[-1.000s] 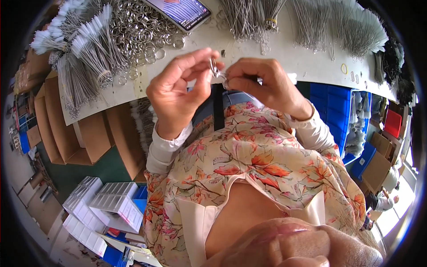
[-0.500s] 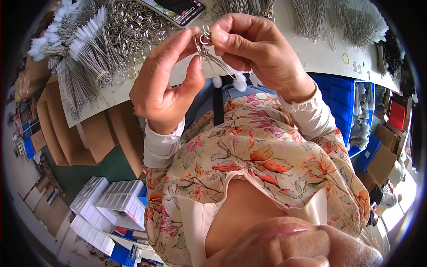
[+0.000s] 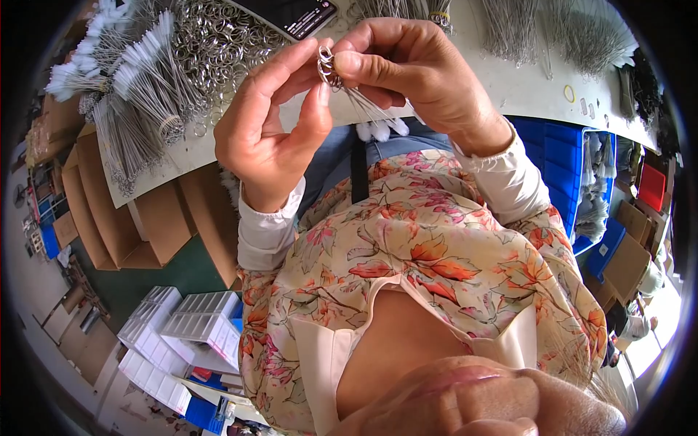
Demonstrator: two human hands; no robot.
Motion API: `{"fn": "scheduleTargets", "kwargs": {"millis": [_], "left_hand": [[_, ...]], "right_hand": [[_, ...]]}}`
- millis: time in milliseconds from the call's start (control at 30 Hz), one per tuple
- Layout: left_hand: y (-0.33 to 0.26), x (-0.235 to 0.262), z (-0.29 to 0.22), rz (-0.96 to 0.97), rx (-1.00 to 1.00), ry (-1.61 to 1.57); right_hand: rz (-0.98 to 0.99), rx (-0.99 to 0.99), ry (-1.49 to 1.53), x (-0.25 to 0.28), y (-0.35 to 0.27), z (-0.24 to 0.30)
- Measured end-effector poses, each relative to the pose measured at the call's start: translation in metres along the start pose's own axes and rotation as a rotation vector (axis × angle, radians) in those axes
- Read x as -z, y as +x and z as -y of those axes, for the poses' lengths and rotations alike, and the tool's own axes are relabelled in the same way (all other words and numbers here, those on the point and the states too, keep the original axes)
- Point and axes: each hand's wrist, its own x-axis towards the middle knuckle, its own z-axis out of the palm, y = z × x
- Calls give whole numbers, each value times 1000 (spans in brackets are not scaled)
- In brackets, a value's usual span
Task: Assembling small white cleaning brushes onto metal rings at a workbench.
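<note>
Head view, looking straight down, and both hands are up over the near edge of the white worktable (image 3: 509, 80). Left hand (image 3: 265, 134) has its thumb and forefinger pinched together on a small metal ring (image 3: 326, 64), and the right hand (image 3: 418, 73) meets it there, thumb pressed tight against the same ring from the other side. Off that ring hangs a little bundle of thin wires with white fluffy tips (image 3: 378, 125), fanning down toward the lap, just above the floral blouse (image 3: 436, 254).

Across the table now: on the far left, a heap of loose silver rings (image 3: 218, 43), and beside it, further left, bundled wire sticks with white tips (image 3: 138, 87) lying in sheaves. A dark flat device (image 3: 298, 14) sits at the far edge, partly cut off. More wire bundles (image 3: 567, 36) spread over the far right of the tabletop, with a single yellowish ring (image 3: 569, 93) lying alone near the right end.

Below the table on the left, open cardboard boxes (image 3: 109, 218) stand in a row on a green floor (image 3: 182, 269); nearer, white compartment trays (image 3: 189, 327) are stacked. To the right, blue plastic crates (image 3: 560, 160) and more cartons.
</note>
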Motion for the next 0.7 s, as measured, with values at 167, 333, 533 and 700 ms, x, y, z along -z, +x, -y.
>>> {"fn": "scheduleTargets", "kwargs": {"millis": [167, 333, 533, 700], "left_hand": [[-5, -4, -1, -93, 128, -148], [0, 3, 11, -35, -164, 260], [0, 6, 19, 16, -302, 315], [-6, 3, 16, -17, -271, 273]], "right_hand": [[-53, 33, -98, -2, 1, -5], [6, -45, 45, 4, 0, -11], [83, -88, 97, 9, 1, -13], [138, -242, 328, 11, 1, -14]]}}
